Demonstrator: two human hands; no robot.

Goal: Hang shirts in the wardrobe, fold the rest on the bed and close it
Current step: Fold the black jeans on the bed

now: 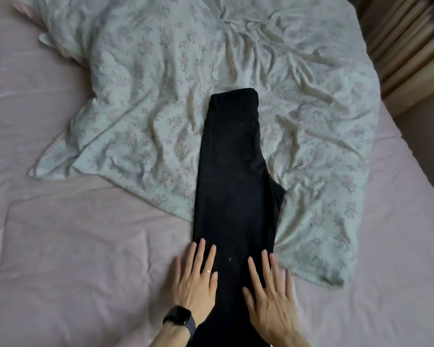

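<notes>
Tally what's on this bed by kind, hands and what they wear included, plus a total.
hands: 2, left hand and right hand
black trousers: 1
floral duvet: 1
wristwatch: 1
ring: 1
Total: 6

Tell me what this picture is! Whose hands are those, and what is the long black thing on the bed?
There is no machine here. A person wears a small camera on their head, so you see just what they see when they look down, and the two hands are their own.

The left hand, with a dark watch on its wrist, and the right hand both lie flat with straight fingers. They press down on the long black thing. Nothing is gripped.

That black thing is a pair of black trousers, folded lengthwise so one leg lies on the other, with the waist at the far end. They lie on a bed with a pink sheet, partly over a crumpled flowery duvet. At the top right you can see a curtain.
</notes>
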